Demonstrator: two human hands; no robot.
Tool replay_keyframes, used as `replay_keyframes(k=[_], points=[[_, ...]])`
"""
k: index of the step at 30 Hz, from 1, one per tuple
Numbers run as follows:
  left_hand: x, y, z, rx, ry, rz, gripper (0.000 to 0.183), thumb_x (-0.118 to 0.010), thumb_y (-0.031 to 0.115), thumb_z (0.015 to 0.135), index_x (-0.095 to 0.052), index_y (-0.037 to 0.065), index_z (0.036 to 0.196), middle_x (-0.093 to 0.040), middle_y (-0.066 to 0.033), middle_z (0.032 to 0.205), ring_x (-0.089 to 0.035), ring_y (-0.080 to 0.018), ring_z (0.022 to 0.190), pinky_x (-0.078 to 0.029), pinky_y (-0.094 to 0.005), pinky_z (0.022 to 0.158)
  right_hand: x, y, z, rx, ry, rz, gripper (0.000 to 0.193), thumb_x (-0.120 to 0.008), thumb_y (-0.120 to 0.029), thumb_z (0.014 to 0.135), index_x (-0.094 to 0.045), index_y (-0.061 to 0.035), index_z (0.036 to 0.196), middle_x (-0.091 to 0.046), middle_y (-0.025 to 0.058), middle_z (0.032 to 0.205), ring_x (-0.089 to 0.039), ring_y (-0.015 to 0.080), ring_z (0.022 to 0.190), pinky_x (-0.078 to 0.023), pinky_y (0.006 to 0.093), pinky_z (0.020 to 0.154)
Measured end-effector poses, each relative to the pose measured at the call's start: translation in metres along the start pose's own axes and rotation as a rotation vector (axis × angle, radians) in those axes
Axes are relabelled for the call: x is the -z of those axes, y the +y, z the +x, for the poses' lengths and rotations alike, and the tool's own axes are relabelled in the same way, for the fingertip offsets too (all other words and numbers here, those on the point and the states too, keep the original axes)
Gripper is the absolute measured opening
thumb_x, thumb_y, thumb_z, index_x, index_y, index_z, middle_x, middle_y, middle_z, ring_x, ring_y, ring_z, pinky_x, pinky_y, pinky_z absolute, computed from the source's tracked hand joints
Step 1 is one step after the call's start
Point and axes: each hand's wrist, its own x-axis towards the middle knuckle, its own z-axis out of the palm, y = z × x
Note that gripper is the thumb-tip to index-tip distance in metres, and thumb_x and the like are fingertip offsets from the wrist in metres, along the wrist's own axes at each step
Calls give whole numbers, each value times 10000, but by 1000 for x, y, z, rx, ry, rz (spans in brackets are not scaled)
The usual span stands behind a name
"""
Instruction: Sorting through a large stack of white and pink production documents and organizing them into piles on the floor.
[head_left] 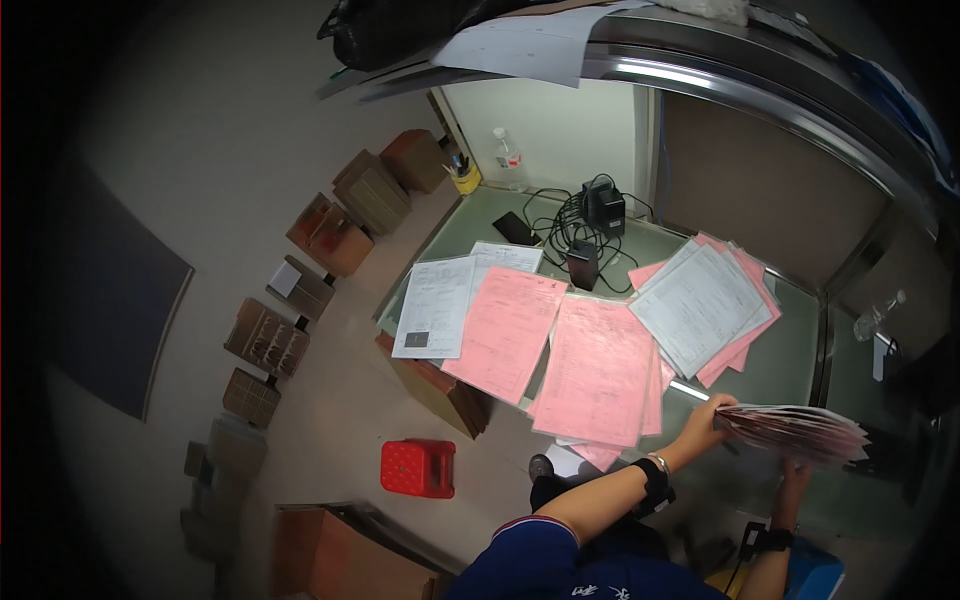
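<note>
A thick stack of paper sheets (795, 432), pink and white at its edges, is held up over the right part of the table. My left hand (708, 424) is closed round the stack's left end. From below, my right hand (795, 476) reaches the stack's underside; its fingers are mostly hidden. Left of the stack lie pink sheets in clear sleeves (597, 365), some overhanging the table's near edge. Another pink sheet (507, 330) lies beside white printed sheets (432, 310). Farther back is a fanned pile of white and pink sheets (698, 308).
Black adapters (604, 208) with tangled cables, a dark phone (516, 228), a yellow pen holder (466, 179) and a plastic bottle (507, 150) stand or lie at the back. A red stool (417, 468) is on the floor. Cardboard boxes (267, 340) line the left wall.
</note>
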Motion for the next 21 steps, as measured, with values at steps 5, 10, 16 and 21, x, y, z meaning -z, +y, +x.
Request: replay_keyframes(k=[5, 10, 16, 21], points=[[31, 55, -4, 46, -38, -197, 418, -672, 55, 751, -515, 24, 1137, -587, -61, 1078, -544, -170, 984, -426, -316, 846, -12, -59, -15, -33, 35, -85, 390, -595, -189, 833, -458, 28, 1127, -548, 107, 1026, -522, 176, 903, -416, 307, 822], [116, 93, -51, 208, 46, -142, 473, -591, 271, 850, -466, -37, 1186, -590, -138, 1049, -553, -195, 963, -431, -313, 840, -86, -99, -29, 25, -312, 94, 526, -637, -239, 815, -417, 45, 1199, -526, 138, 1129, -513, 215, 997, -398, 310, 881], [226, 118, -160, 395, 421, -599, 600, -554, 320, 876, -312, -6, 1318, -428, -133, 1276, -415, -191, 1165, -353, -294, 952, -238, -124, -84, -120, -640, 236, 532, -636, -248, 812, -417, 46, 1198, -535, 137, 1125, -515, 206, 1006, -394, 321, 891], [299, 135, -263, 492, 647, -572, 579, -559, 253, 874, -299, -6, 1321, -437, -118, 1274, -437, -193, 1154, -356, -305, 960, -359, -140, -147, -304, -1134, 82, 500, -601, -186, 829, -401, 36, 1230, -529, 114, 1145, -515, 199, 1026, -405, 330, 894]])
